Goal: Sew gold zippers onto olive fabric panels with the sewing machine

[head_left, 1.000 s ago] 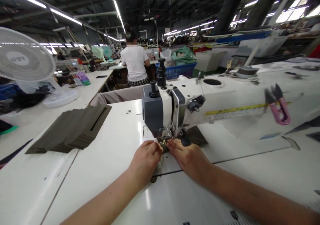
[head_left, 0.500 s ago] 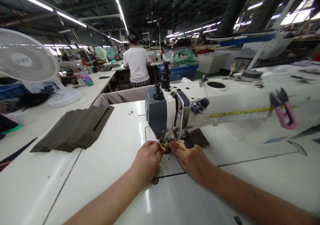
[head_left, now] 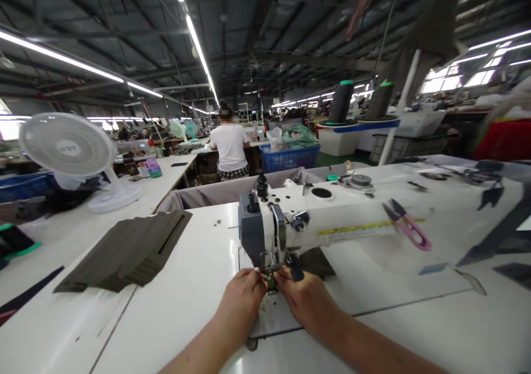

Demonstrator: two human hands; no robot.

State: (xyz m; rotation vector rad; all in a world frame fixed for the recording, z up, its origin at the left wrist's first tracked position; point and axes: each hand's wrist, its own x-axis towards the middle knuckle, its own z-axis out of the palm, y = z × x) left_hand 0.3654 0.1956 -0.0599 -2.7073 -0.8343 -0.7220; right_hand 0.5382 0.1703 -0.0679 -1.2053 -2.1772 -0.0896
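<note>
Fingers (head_left: 254, 276) of the left hand (head_left: 244, 296) and right hand (head_left: 307, 296) touch a small dark-green piece (head_left: 271, 283) below the grey-and-white sewing machine (head_left: 251, 231); I cannot tell whether they clamp it.

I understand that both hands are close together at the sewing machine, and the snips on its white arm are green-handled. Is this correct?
Only the handle colour is wrong: the head view shows that the snips are pink-handled, not green-handled.

1. One left hand (head_left: 244, 296), one right hand (head_left: 306, 297)
2. One sewing machine (head_left: 352, 212)
3. One stack of dark panels (head_left: 124, 249), worktop's (head_left: 194, 294) far left corner
4. One separate dark panel (head_left: 318, 263)
5. One pair of snips (head_left: 403, 218)
6. Two upright thread cones (head_left: 342, 104)
7. Three fans (head_left: 68, 144)
</note>
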